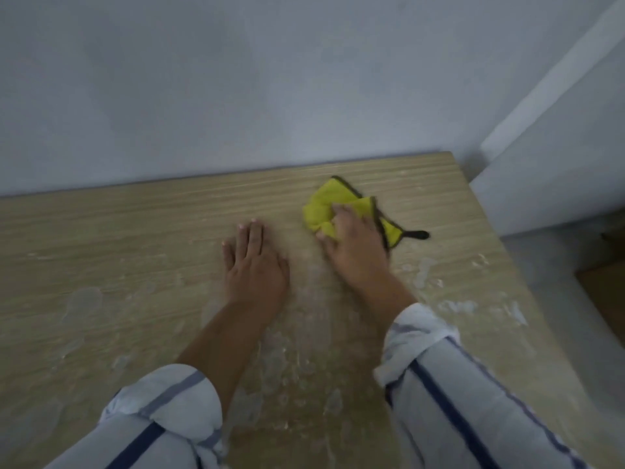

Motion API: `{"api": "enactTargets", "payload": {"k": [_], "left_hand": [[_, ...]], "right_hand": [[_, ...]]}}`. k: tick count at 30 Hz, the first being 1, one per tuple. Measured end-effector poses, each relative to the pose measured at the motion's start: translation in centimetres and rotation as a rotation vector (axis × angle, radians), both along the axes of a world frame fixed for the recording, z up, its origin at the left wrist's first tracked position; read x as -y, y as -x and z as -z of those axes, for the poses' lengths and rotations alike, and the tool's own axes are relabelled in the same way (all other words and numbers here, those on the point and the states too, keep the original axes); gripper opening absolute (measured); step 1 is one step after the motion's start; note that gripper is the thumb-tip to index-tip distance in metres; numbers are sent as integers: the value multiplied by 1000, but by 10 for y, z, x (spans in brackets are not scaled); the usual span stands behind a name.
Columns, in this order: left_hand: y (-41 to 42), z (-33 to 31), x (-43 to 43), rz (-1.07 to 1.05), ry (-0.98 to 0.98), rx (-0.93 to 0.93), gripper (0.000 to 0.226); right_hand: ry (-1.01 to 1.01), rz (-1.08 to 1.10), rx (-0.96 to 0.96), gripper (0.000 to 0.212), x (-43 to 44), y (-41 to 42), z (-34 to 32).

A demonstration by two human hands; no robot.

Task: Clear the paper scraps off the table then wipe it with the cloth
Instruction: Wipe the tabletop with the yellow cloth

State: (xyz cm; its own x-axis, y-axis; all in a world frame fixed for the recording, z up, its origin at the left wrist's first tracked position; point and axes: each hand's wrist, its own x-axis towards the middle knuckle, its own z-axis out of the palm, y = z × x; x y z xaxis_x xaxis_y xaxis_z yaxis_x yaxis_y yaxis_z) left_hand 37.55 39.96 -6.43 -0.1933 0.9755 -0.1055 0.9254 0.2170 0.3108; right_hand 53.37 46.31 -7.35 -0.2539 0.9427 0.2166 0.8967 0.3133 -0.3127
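A yellow cloth (324, 206) with a dark border and a black loop lies bunched on the wooden table (118, 238), toward its far right. My right hand (355, 245) presses down on the cloth, fingers curled over its folds. My left hand (255, 265) rests flat on the bare tabletop just left of the cloth, fingers together and holding nothing. No paper scraps show on the table. Pale smears and worn patches mark the surface near me.
A grey-white wall (270, 79) runs along the table's far edge. The table's right edge (527, 265) drops to a grey floor, where a brown cardboard box (605, 296) sits at the right border. A white column stands at the far right corner.
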Motion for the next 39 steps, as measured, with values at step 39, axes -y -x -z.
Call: {"api": "enactTargets", "payload": {"k": [39], "left_hand": [[-143,-4,117,390,45,-40,78]], "right_hand": [[118,356,38,42,186,-165,-29]]}}
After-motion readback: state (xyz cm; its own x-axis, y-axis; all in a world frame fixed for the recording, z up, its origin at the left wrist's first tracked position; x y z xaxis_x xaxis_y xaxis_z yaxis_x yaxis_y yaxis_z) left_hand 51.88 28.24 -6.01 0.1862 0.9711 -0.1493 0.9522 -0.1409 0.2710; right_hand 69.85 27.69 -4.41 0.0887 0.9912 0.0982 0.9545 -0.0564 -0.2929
